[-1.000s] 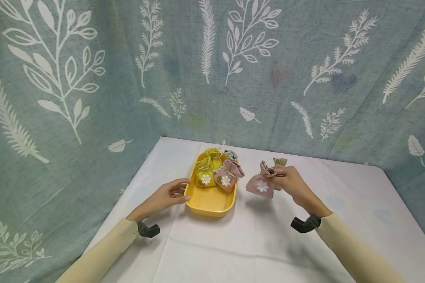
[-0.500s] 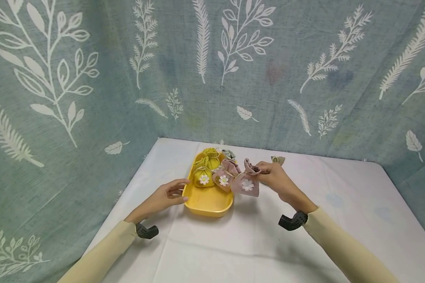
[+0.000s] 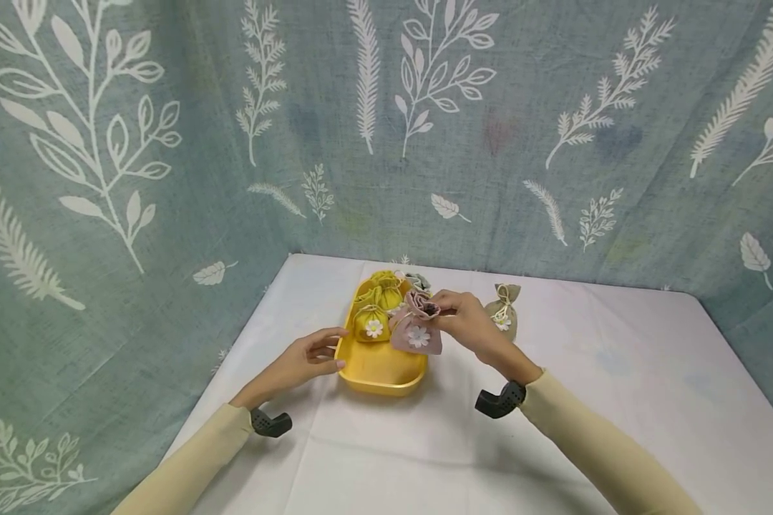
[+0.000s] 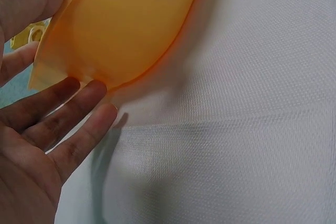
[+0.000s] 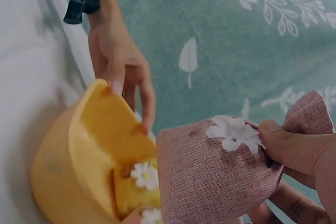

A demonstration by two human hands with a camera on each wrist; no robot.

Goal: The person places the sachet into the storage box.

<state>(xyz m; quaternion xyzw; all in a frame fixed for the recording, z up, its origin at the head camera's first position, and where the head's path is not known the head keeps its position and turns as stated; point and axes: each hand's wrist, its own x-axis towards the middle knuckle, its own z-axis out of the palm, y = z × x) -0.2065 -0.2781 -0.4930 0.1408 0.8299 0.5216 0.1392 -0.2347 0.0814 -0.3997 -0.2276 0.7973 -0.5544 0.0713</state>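
In the head view my right hand [image 3: 473,325] pinches the gathered neck of a pink drawstring pouch [image 3: 419,340] with a white flower. That pouch hangs over the right side of a yellow plastic basket [image 3: 376,390], hiding much of another pink pouch behind it. My left hand [image 3: 303,357] holds the basket's left rim; in the left wrist view several fingertips [image 4: 97,90] rest against its outer wall. Yellow pouches [image 3: 372,324] and a grey-green pouch [image 3: 417,282] fill the basket's far half. In the right wrist view the held pouch [image 5: 210,177] is close up, above the basket.
A brownish-green pouch [image 3: 504,315] with a small flower stands on the white tablecloth [image 3: 592,357], right of the basket and beyond my right hand. A green leaf-patterned curtain [image 3: 361,179] hangs along the back and left of the table.
My right hand has carried the pink pouch leftward from beside the brownish-green pouch to over the basket. The brownish-green pouch now shows fully. My left hand stays at the basket rim.
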